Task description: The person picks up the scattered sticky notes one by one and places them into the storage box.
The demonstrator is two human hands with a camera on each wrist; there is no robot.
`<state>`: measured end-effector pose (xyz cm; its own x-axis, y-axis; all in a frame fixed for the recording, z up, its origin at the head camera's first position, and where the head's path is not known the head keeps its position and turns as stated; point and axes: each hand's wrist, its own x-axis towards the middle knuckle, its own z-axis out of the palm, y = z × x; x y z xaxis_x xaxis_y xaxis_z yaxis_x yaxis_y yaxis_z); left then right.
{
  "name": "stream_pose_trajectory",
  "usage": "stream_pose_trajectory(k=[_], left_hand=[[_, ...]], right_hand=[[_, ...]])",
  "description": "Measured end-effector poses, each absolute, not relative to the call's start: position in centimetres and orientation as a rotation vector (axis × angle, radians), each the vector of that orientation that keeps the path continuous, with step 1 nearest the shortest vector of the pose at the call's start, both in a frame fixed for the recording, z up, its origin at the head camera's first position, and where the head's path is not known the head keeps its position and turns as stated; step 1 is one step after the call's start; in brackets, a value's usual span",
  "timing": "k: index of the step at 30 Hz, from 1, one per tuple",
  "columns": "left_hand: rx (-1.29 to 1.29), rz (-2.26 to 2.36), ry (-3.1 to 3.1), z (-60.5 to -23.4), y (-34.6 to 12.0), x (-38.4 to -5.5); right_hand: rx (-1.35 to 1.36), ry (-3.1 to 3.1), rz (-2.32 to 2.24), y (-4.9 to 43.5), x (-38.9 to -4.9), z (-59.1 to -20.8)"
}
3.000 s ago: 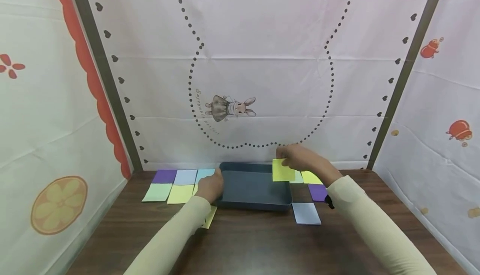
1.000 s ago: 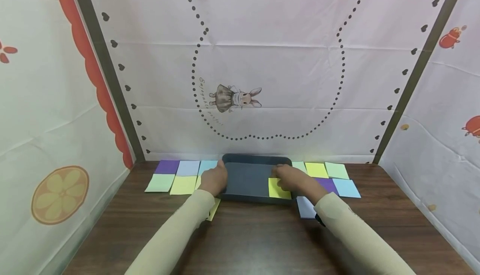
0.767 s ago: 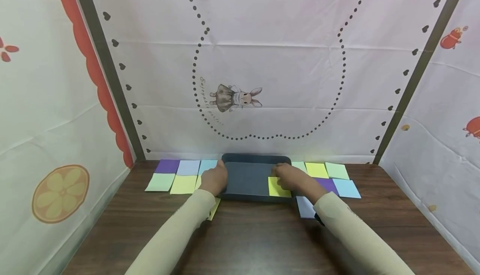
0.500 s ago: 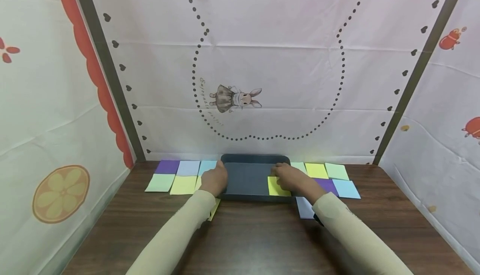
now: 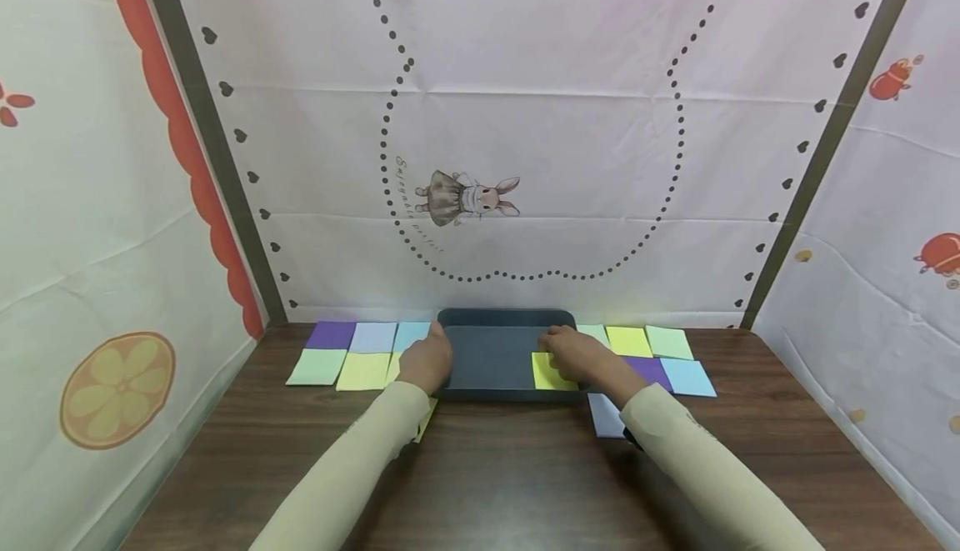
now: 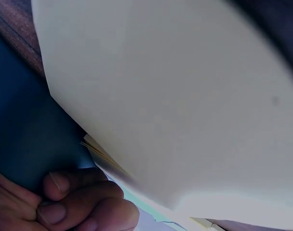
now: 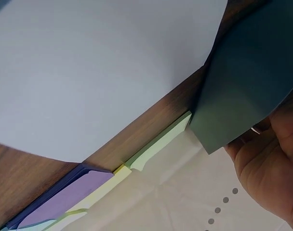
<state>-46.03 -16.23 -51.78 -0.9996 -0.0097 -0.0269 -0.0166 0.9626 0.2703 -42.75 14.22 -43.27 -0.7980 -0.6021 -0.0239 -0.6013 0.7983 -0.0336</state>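
A dark blue-grey tray [image 5: 487,395] stands at the back middle of the table. My left hand [image 5: 427,359] grips the tray's left end, thumb up; the left wrist view shows its fingers [image 6: 88,202] curled beside the dark wall. My right hand [image 5: 581,357] reaches over the tray's right end and pinches a yellow sticky note pad [image 5: 550,374] low inside the near right corner. The hand covers part of that pad. In the right wrist view the tray wall [image 7: 243,91] hides most of the right fingertips.
Left of the tray lie several sticky pads, among them a purple one [image 5: 331,335] and a green one [image 5: 317,367]. More lie to the right, including a light blue pad [image 5: 687,377]. A pale blue pad [image 5: 606,416] sits under the right wrist. Cloth walls enclose the wooden table [image 5: 487,484].
Since three seconds ago my right hand has brought the yellow pad down from above the tray into its right end. My left hand keeps its grip. Lately both hands stay still.
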Motion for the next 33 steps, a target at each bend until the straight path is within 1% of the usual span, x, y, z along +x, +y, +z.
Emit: stream_pose_trajectory(k=[5, 12, 22, 25, 27, 33], left_hand=[[-0.015, 0.415, 3.11, -52.7, -16.6, -46.8], [-0.059, 0.393, 3.111, -52.6, -16.5, -47.0], [-0.164, 0.474, 3.146, -52.4, -15.5, -46.0], [-0.177, 0.491, 3.183, -51.9, -15.1, -45.1], [-0.139, 0.446, 3.255, -52.3, -15.0, -44.8], [-0.126, 0.45, 3.273, -47.8, -13.0, -40.8]], right_hand=[[-0.998, 2.953, -0.033, 14.3, -42.8, -43.5], [-0.99, 2.959, -0.022, 14.4, -42.9, -43.7], [-0.968, 2.969, -0.012, 14.4, -43.3, -43.8], [-0.96, 2.965, -0.026, 14.4, -43.3, -43.9], [-0.967, 2.97, -0.03, 14.5, -43.3, -43.9], [-0.984, 2.985, -0.012, 14.6, -43.3, -43.5]])
